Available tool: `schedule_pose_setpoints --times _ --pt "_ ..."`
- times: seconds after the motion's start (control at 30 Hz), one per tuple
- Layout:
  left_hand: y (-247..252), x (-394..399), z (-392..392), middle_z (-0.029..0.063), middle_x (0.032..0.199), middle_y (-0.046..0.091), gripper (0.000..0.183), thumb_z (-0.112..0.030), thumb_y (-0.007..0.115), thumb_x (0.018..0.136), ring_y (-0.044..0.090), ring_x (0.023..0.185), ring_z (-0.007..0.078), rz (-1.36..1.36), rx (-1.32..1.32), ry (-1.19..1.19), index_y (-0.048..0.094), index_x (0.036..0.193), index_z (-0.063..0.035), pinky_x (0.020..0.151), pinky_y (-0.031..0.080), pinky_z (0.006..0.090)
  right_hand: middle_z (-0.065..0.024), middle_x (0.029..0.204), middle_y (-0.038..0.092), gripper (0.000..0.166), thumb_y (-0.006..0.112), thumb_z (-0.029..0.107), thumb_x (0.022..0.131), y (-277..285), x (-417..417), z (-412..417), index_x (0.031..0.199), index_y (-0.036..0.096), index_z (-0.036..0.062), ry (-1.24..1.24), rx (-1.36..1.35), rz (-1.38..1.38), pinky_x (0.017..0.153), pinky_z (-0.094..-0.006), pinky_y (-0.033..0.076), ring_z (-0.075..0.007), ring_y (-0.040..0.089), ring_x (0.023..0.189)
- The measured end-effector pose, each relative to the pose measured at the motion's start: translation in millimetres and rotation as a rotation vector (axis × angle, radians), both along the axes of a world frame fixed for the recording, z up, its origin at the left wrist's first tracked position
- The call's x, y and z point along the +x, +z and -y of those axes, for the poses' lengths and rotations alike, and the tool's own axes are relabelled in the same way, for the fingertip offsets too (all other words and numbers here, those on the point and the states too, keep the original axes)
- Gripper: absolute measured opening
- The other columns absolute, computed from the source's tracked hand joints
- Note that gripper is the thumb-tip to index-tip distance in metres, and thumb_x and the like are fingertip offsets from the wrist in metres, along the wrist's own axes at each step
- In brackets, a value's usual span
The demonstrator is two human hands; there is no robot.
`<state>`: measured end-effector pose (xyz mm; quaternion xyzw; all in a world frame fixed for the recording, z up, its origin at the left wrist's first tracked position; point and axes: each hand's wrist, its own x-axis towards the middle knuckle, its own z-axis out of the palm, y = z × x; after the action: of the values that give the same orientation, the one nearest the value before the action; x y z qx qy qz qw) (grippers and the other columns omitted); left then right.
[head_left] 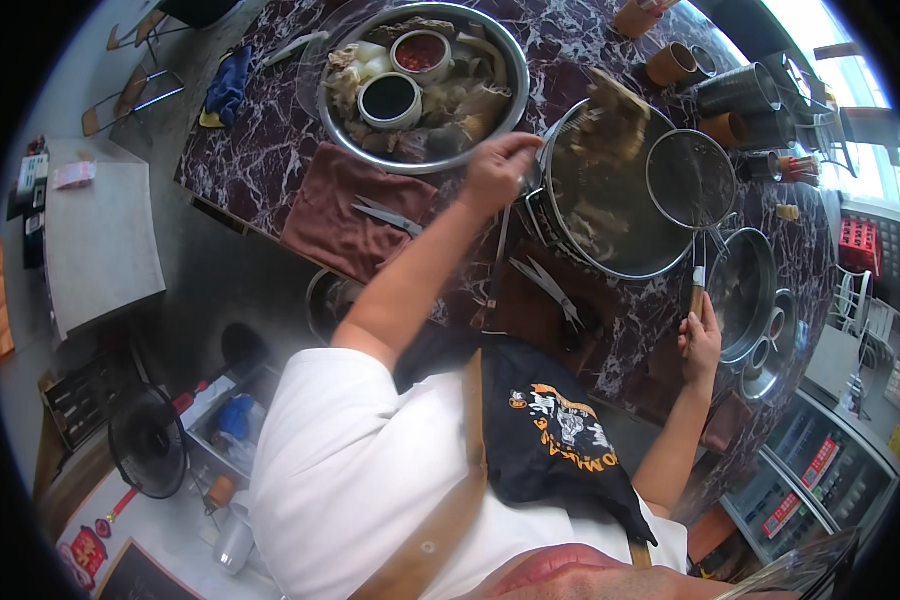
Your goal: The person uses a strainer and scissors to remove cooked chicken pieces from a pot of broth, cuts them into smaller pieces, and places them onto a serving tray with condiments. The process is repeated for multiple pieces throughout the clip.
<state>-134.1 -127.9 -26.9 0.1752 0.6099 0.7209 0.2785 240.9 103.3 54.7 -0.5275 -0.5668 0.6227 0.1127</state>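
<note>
My left hand (499,169) grips a metal utensil with a toothed edge (562,133) at the near-left rim of a large steel pot (630,276). Blur hides exactly what kind of utensil it is. A motion-blurred brown chunk of food (611,116) hangs over the pot, by the utensil's far end. In the pot is cloudy broth with pale pieces (596,225). My right hand (701,337) is closed around the wooden handle of a fine-mesh skimmer (691,180). Its round mesh overlaps the pot's right side and looks bare.
Left of the pot, a steel basin (521,82) holds cooked food and two sauce bowls. Scissors (390,214) lie on a brown towel (345,202); another pair (547,289) lies below the pot. A second basin (769,255) stands right, and wooden cups (671,64) line the far edge.
</note>
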Motion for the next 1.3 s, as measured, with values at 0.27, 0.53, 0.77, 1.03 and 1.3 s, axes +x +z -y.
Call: schedule_pose_setpoints --times 0.27,0.53,0.77,1.03,1.3 --pt "11 -165 76 0.0060 0.102 0.074 0.020 -0.010 0.061 0.095 0.066 0.095 0.0125 -0.392 -0.368 -0.026 0.073 0.107 -0.0003 0.089 0.050 0.0255 -0.0005 0.074 0.056 0.056 0.053 0.008 0.101 -18 4 -3 0.154 0.037 0.0126 -0.007 -0.013 -0.018 0.042 -0.0168 0.038 -0.0051 0.047 0.049" --pt "-24 -303 -6 0.0098 0.078 0.072 0.021 -0.005 0.060 0.081 0.067 0.068 0.0180 -0.541 -1.009 -0.483 0.077 0.092 0.0014 0.065 0.054 0.0317 0.0010 0.072 0.055 0.058 0.053 0.005 0.099 -19 -3 5 0.154 0.036 0.0099 0.050 0.046 0.065 0.044 -0.0174 0.039 -0.0037 0.046 0.050" --pt "-35 -303 -52 0.0254 0.093 0.070 0.023 -0.014 0.057 0.080 0.071 0.085 0.0377 -0.781 -1.452 -0.722 0.075 0.087 -0.0014 0.077 0.056 0.0458 -0.0060 0.079 0.065 0.056 0.056 0.007 0.097 -11 0 -2 0.151 0.043 0.0110 0.220 0.314 0.239 0.056 -0.0264 0.047 -0.0136 0.059 0.058" --pt "42 -165 7 0.0173 0.088 0.072 0.028 -0.021 0.060 0.090 0.070 0.079 0.0273 -0.686 -0.775 -0.420 0.073 0.104 -0.0014 0.074 0.054 0.0358 -0.0120 0.094 0.069 0.058 0.060 0.018 0.091 39 -21 -35 0.145 0.048 0.0350 0.792 0.957 0.699 0.077 -0.0476 0.051 -0.0367 0.065 0.089" --pt "16 -23 -16 0.0160 0.091 0.073 0.024 -0.024 0.061 0.086 0.070 0.087 0.0347 -0.751 -0.676 -0.553 0.077 0.098 -0.0100 0.080 0.055 0.0417 -0.0009 0.075 0.058 0.055 0.058 0.005 0.093 28 -58 -121 0.147 0.050 0.0133 0.869 0.016 0.595 0.053 -0.0268 0.046 -0.0091 0.052 0.062"
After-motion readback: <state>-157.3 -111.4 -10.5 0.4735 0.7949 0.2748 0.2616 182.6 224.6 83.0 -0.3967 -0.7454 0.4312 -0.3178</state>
